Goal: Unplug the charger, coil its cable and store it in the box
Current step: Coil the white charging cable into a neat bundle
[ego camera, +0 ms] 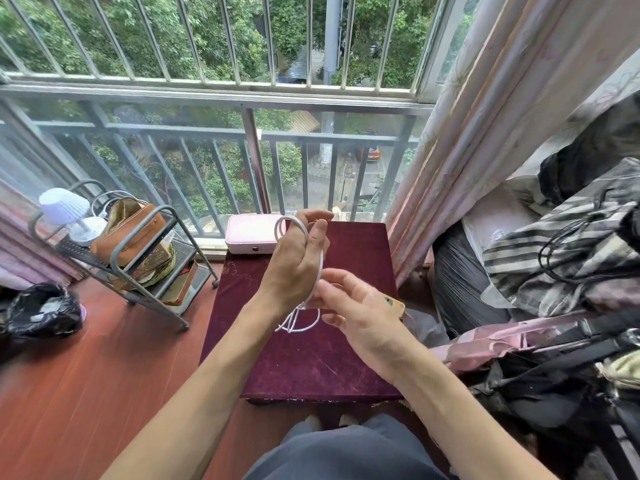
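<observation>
A white charger cable (300, 226) is looped several times around my left hand (298, 261), which is raised upright above the small table covered in dark red cloth (311, 362). My right hand (356, 313) pinches the cable just below the left palm, and loose white loops (298, 323) hang under both hands. A closed pink box (251, 239) lies at the table's far edge, behind my left hand. I cannot make out the charger plug.
A metal rack (138, 268) with a brown bag and a small white lamp (69, 213) stands to the left on the red floor. A black bag (41, 313) lies at far left. Curtains and piled clothes crowd the right. A railing and window run behind the table.
</observation>
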